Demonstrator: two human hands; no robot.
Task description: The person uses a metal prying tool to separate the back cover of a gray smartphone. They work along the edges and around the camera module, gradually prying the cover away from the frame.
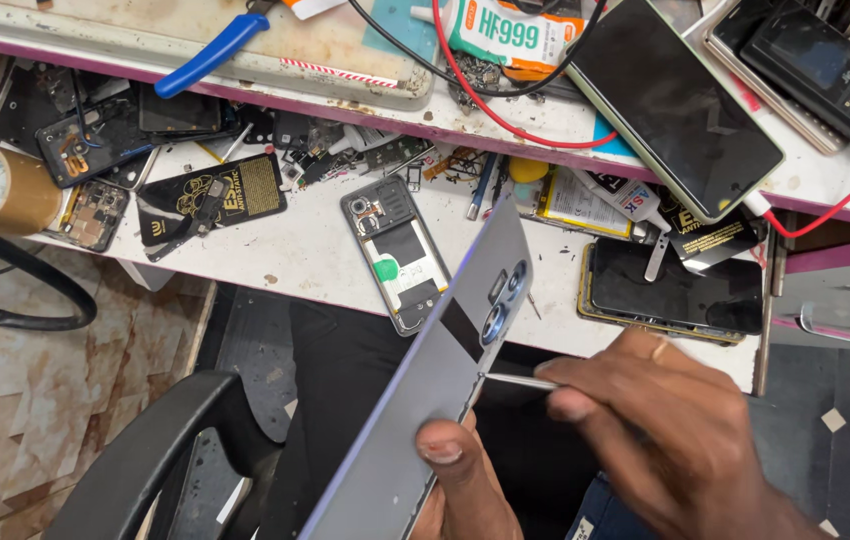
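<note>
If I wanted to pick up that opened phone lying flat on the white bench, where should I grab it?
Probably by its two long side edges, coming straight down from above. The opened phone lies flat with its insides facing up, so pinching the rim keeps fingers off the exposed parts. Its near end, by the grey back cover held in the left hand, has bare bench beside it.

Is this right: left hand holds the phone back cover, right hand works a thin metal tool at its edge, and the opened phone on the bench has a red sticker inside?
Not quite. The head view shows the sticker inside the opened phone is green, not red. The rest holds: the left hand holds the back cover, and the right hand works the thin metal tool at its edge.
</note>
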